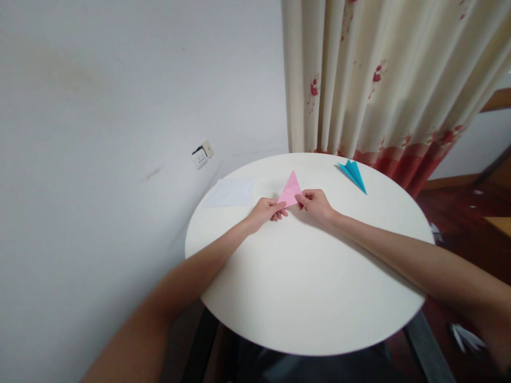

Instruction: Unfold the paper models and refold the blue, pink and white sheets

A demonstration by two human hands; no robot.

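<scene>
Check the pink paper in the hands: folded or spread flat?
Folded. The pink paper is a pointed triangle with a crease line across it, pinched at its base by the left hand and right hand.

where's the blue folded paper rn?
Head view: the blue folded paper lies on the far right part of the round table, near the curtain, right of the pink paper and untouched.

Pink paper's (290, 190) lower edge hidden behind fingers (278, 211) of both hands; right elbow cut off by the frame's edge; white scraps on the floor (463, 336) blurred; wall socket (202, 154) too small to read
</scene>
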